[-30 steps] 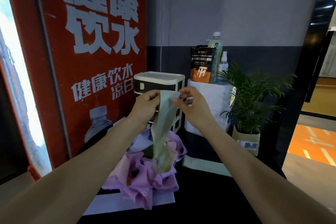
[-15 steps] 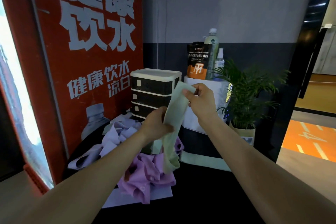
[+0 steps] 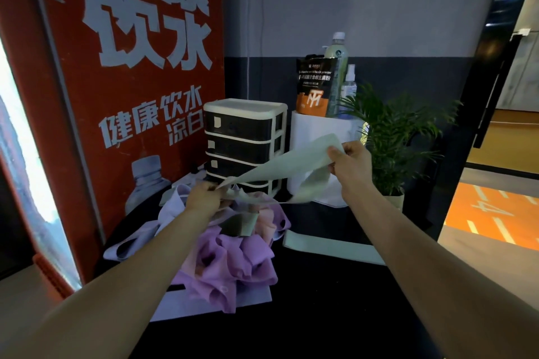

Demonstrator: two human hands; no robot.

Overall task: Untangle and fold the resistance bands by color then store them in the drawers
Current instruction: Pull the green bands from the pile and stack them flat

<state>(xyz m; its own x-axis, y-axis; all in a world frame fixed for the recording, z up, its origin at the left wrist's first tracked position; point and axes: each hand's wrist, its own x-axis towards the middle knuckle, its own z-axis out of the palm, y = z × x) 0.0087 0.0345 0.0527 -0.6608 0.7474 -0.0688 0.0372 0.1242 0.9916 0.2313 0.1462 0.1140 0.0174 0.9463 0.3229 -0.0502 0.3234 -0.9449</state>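
Observation:
A pale green resistance band (image 3: 288, 163) stretches slantwise between my hands above the pile. My right hand (image 3: 350, 163) pinches its upper end, in front of the white box. My left hand (image 3: 204, 198) grips its lower end just above the heap. Below lies a tangled pile of bands: purple ones (image 3: 230, 262) in front, pink ones (image 3: 267, 220) behind, lavender ones (image 3: 172, 207) at the left. A small drawer unit (image 3: 245, 140) with several black drawers, all closed, stands behind the pile.
A white box (image 3: 315, 131) carries an orange-black pouch (image 3: 313, 87), a green bottle (image 3: 338, 67) and a spray bottle (image 3: 348, 87). A potted plant (image 3: 390, 137) stands at the right. A red vending machine panel (image 3: 125, 81) walls the left. A flat green band (image 3: 329, 245) lies on the black tabletop (image 3: 291, 323).
My left hand slid down the green band to the pile while my right hand pulled the upper end to the right. The band, which hung down, is now stretched slantwise.

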